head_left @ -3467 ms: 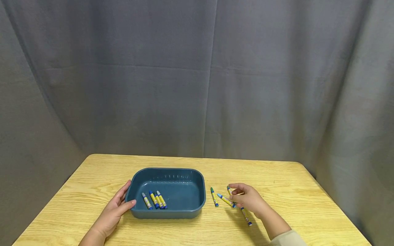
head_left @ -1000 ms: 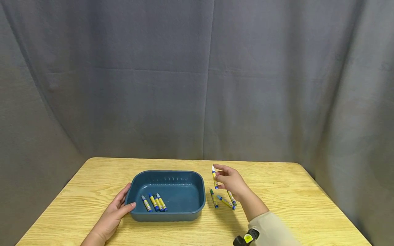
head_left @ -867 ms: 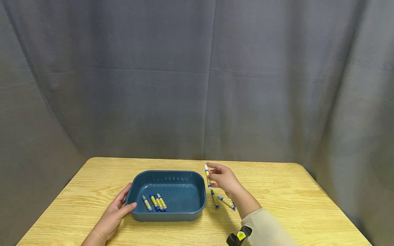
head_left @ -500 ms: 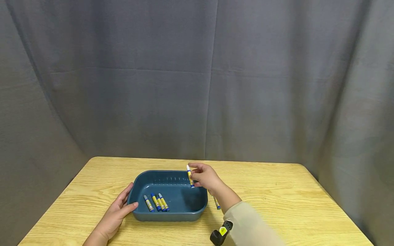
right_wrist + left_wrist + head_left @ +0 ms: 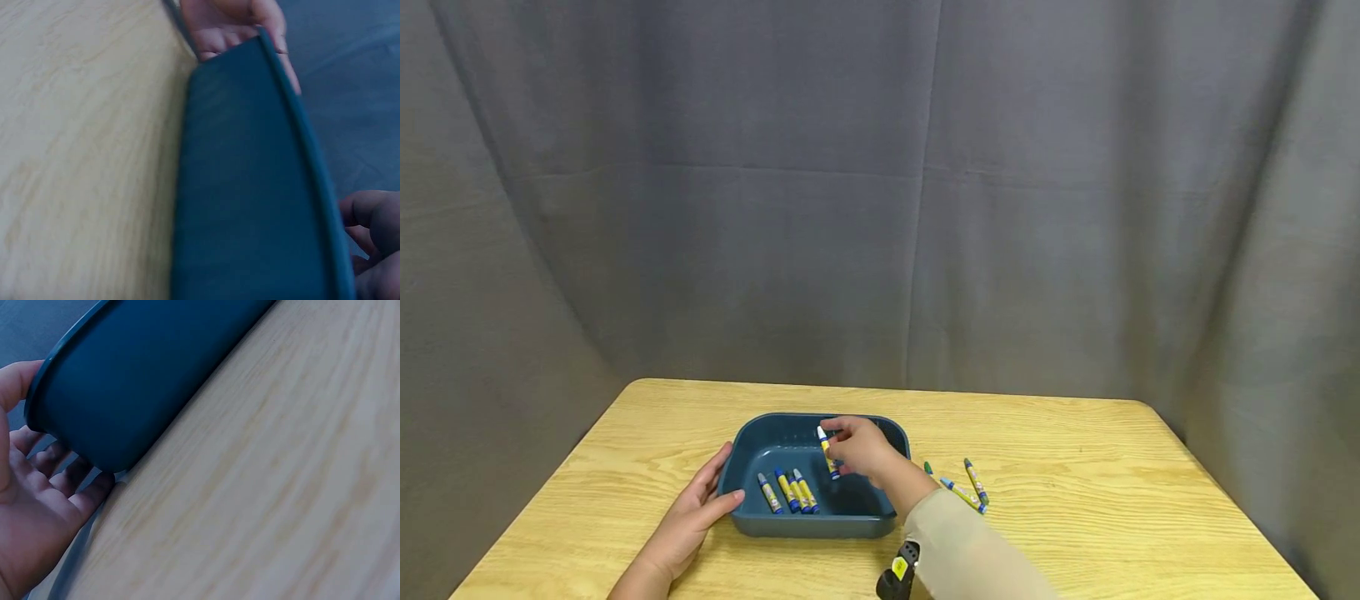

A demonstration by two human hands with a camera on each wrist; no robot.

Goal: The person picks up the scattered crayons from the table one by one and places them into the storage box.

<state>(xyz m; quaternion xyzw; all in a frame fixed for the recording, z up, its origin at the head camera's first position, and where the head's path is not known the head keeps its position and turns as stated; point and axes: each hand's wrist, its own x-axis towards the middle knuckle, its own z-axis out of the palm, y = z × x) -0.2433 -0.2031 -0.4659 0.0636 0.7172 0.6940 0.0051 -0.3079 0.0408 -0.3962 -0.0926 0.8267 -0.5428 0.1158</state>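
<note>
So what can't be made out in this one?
- Crayon labels: too small in the head view.
- Tray inside: both wrist views show only its blurred outer wall.
- Held crayon: missing from the right wrist view; the right hand is cut by the edge there.
- Green crayon on the table: partly behind the right forearm.

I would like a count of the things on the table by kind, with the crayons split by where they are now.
Crayons lying in the tub: 3
Crayon held over the tub by the right hand: 1
Crayons on the table: 3, one partly hidden by the arm
Tub: 1
Total: 8
</note>
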